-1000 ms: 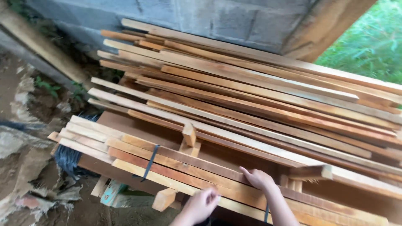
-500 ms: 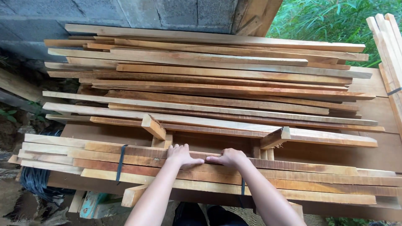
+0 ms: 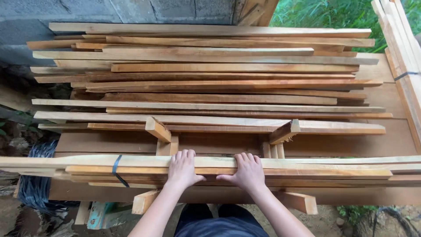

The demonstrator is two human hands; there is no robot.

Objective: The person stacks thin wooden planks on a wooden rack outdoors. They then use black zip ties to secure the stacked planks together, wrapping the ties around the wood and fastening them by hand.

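Note:
My left hand [image 3: 181,169] and my right hand [image 3: 246,171] lie side by side, palms down, on a bundle of long wooden slats [image 3: 307,169] that runs across the front of the view. Fingers of both hands curl over the bundle's far edge. A dark strap [image 3: 116,169] binds the bundle left of my hands. The bundle rests on short wooden blocks [image 3: 158,131] over wide boards [image 3: 105,141].
A big stack of long wooden planks [image 3: 210,79] fills the area beyond the bundle. Another strapped bundle [image 3: 401,48] leans at the right. A grey block wall [image 3: 131,11] stands behind, grass [image 3: 324,13] at top right, and a dark coil [image 3: 33,184] sits at lower left.
The view has swung from an angled look to a square-on look at the stack. Both hands have settled on the front bundle, closer together, with fingers over its far edge.

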